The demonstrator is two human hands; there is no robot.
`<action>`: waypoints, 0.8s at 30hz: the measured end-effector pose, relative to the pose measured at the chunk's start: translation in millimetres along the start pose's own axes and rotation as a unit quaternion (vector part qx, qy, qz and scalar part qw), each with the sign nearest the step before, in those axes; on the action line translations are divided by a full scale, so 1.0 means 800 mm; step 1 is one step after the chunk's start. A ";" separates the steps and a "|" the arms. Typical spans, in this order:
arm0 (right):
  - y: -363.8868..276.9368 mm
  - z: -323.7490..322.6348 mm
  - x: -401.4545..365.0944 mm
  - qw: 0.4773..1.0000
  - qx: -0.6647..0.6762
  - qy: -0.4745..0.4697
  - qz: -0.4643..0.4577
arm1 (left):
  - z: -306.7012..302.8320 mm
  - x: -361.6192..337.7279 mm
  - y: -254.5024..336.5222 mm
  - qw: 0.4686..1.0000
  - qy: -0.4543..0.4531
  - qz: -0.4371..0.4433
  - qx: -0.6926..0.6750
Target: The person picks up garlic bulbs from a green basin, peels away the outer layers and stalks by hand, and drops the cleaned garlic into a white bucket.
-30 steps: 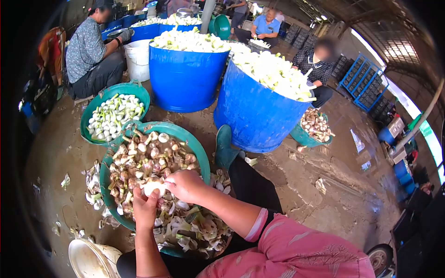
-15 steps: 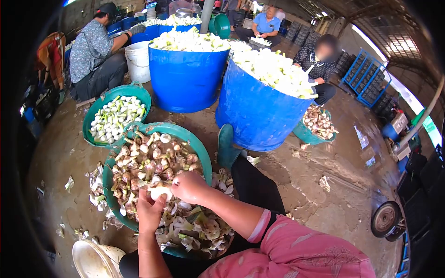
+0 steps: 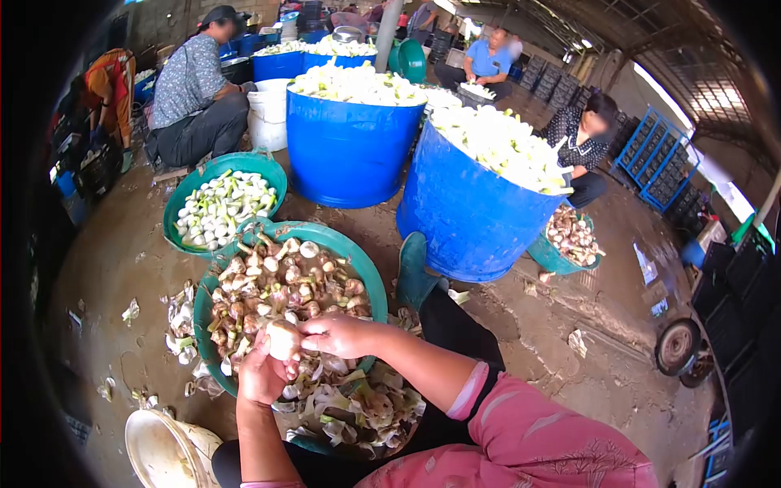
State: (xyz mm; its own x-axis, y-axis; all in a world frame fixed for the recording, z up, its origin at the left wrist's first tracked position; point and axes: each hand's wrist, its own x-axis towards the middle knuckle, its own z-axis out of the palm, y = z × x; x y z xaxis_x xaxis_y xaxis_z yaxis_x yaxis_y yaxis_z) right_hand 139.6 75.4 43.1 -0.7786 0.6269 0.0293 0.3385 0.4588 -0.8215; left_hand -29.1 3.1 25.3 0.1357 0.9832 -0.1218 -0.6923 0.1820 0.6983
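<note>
A pale garlic bulb (image 3: 284, 340) is between my two hands, above a green basin. My left hand (image 3: 262, 376) is closed round its lower left side. From the right, my right hand (image 3: 340, 335) pinches the bulb's side with thumb and fingers; its far fingertips are partly hidden. Unpeeled garlic bulbs (image 3: 281, 281), brownish with short stems, fill the green basin (image 3: 376, 281) below. Loose garlic skins (image 3: 370, 407) lie heaped between the basin and my lap.
A second green tub (image 3: 173, 224) holds white peeled garlic. Ahead stand two large blue tubs (image 3: 350, 159) (image 3: 476, 207) heaped with garlic. A white bucket (image 3: 163, 451) is at lower left. Several people sit or crouch around; one (image 3: 582, 134) sits beyond the right tub. Skins litter the floor.
My right hand has gone from a fist beside the bulb to fingers laid against it. The bulb has turned more upright in my left hand. The whole view has shifted slightly.
</note>
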 end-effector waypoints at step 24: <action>0.000 0.052 0.003 0.927 -0.201 0.314 -0.038 | -0.013 0.010 -0.028 0.928 0.095 0.101 0.346</action>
State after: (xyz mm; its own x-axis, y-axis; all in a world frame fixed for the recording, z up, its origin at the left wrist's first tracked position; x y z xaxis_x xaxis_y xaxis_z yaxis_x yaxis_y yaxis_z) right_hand 115.9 50.5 19.5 -0.3900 0.7685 0.5072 0.5635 0.6348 -0.5287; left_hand -20.0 6.7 1.8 -0.1211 0.9925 -0.0148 -0.0610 0.0075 0.9981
